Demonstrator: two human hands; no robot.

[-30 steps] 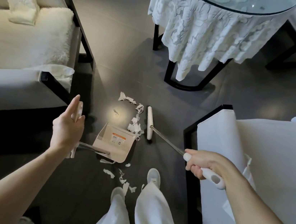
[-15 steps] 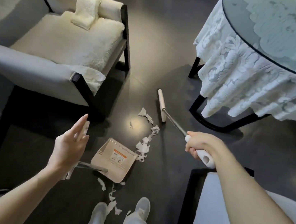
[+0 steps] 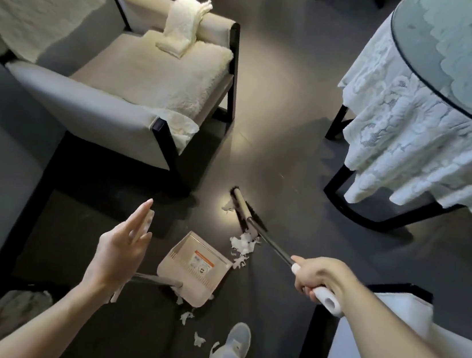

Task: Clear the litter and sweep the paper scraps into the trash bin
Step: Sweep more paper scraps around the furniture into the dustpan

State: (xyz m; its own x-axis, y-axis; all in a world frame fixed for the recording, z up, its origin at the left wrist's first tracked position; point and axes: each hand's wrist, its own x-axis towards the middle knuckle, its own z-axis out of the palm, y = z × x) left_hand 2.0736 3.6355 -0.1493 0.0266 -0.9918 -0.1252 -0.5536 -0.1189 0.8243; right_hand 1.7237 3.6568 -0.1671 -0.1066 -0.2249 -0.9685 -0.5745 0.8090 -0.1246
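The dark grey floor (image 3: 281, 124) carries all items. A cream upholstered armchair with a black frame (image 3: 139, 85) is positioned at upper left. A round glass-topped table (image 3: 471, 44), draped with a white lace cloth (image 3: 414, 136), is positioned at upper right.

A beige plastic dustpan with a long handle (image 3: 195, 269) is set on the floor between the two hands, its mouth tilted toward the broom. The left hand (image 3: 120, 250) is laid against the white upper end of the dustpan handle; its fingers are extended straight and not curled.

A broom with a beige head and dark metal shaft (image 3: 242, 209) is lowered to the floor beyond the dustpan. Its white grip (image 3: 328, 300) is grasped by the clenched fingers of the right hand (image 3: 318, 275).

White torn paper scraps (image 3: 242, 244) are heaped between broom head and dustpan mouth, just beside both. Further scraps are scattered behind the dustpan, near a white shoe (image 3: 239, 337).
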